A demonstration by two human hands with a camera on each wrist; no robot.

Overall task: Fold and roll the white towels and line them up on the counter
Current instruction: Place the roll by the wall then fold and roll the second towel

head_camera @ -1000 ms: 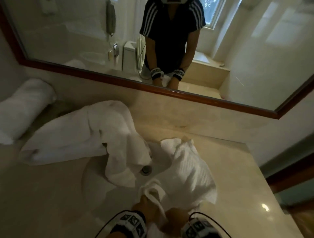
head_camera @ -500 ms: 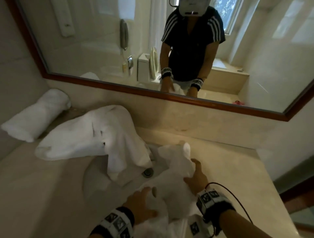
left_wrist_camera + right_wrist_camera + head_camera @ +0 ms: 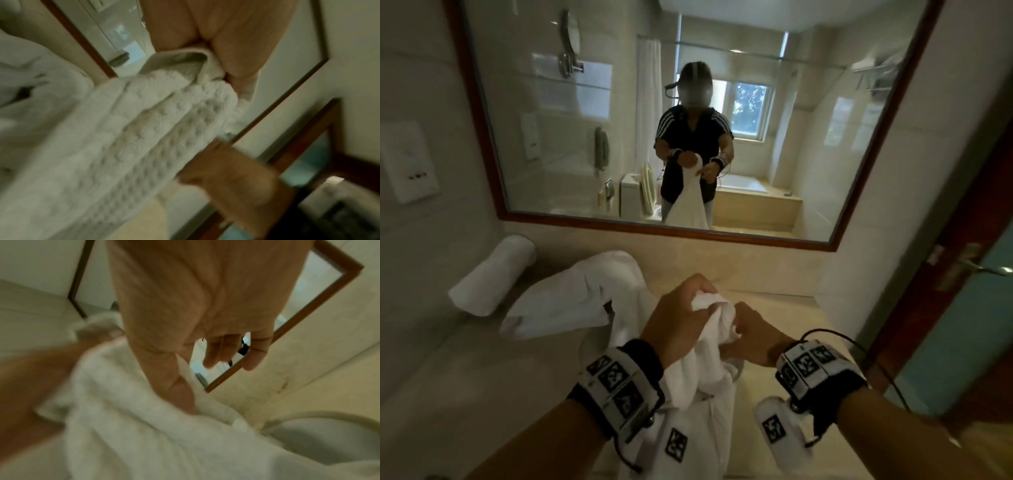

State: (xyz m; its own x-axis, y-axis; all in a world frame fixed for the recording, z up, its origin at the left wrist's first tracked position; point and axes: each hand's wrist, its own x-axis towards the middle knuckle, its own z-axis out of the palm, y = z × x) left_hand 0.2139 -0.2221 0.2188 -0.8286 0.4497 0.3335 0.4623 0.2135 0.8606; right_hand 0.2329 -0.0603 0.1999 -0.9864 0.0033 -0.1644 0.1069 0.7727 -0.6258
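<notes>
Left hand (image 3: 681,318) fist clamps the waffle towel (image 3: 709,373) top | right hand (image 3: 753,337) pinches its edge, other fingers loose | rolled towel (image 3: 493,274) far left

A pale beige stone counter (image 3: 774,308) runs beneath both hands, ending at a low backsplash under the wood-framed mirror (image 3: 722,236). An oval sink basin (image 3: 320,434) is sunk into it, below and just right of the right hand (image 3: 753,339). On the counter, beyond and to the left of the left hand (image 3: 678,318), a loose white towel (image 3: 571,301) lies crumpled and spread, one part trailing toward the basin. Farther left of that hand, against the side wall, a rolled white towel (image 3: 493,274) rests just beside the loose one.
</notes>
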